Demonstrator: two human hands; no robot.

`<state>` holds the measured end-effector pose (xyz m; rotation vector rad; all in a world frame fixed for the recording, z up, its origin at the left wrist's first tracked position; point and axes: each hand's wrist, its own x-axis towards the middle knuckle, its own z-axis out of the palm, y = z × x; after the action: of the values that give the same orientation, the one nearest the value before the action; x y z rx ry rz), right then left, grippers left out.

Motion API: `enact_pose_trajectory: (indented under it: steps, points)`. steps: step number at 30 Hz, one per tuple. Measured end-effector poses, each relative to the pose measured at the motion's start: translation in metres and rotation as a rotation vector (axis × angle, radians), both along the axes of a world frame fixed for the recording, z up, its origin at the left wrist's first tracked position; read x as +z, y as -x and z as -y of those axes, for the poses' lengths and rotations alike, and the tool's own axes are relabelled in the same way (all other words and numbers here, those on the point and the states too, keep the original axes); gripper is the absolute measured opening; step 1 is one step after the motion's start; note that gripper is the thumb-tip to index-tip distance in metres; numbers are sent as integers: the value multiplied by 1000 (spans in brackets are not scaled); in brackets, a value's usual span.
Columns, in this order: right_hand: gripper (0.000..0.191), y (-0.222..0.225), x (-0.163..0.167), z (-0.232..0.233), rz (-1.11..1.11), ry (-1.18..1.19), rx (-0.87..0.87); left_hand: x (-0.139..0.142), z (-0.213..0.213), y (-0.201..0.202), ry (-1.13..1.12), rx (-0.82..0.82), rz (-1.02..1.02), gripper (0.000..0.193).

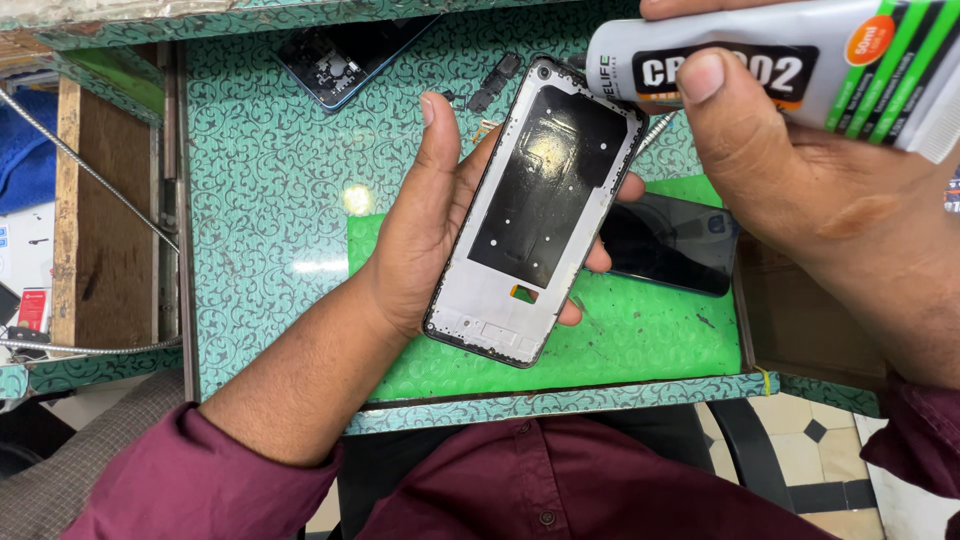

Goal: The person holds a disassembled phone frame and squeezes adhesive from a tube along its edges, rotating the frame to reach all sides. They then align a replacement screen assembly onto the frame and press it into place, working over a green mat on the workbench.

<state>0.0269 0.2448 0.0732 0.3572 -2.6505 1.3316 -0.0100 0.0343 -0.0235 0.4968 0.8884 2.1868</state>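
Your left hand (420,240) cradles the phone middle frame (535,215) from beneath, thumb along its left edge and fingers wrapped round the right, so its inner face tilts up toward you over the green work mat (660,340). Your right hand (800,190) is closed round the white adhesive tube (800,65), its nozzle end at the frame's top right corner. A dark screen panel (675,245) lies on the mat just right of the frame.

A green patterned worktop (270,180) glints under lamplight, above a cream tiled floor (800,440) with dark diamonds.
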Motion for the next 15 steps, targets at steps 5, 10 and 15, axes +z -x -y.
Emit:
enact_pose_trajectory:
  steps: [5, 10, 15]
  points:
    - [29, -3, 1, -1, 1, -17, -15, -2, 1, -1, -21, -9, 13, 99]
    - [27, -3, -2, -4, -60, -29, 7, -3, 1, -1, -44, -15, 22, 98]
    - [26, -4, -5, -8, -67, -3, 28, -3, 1, -1, -35, -11, 21, 99]
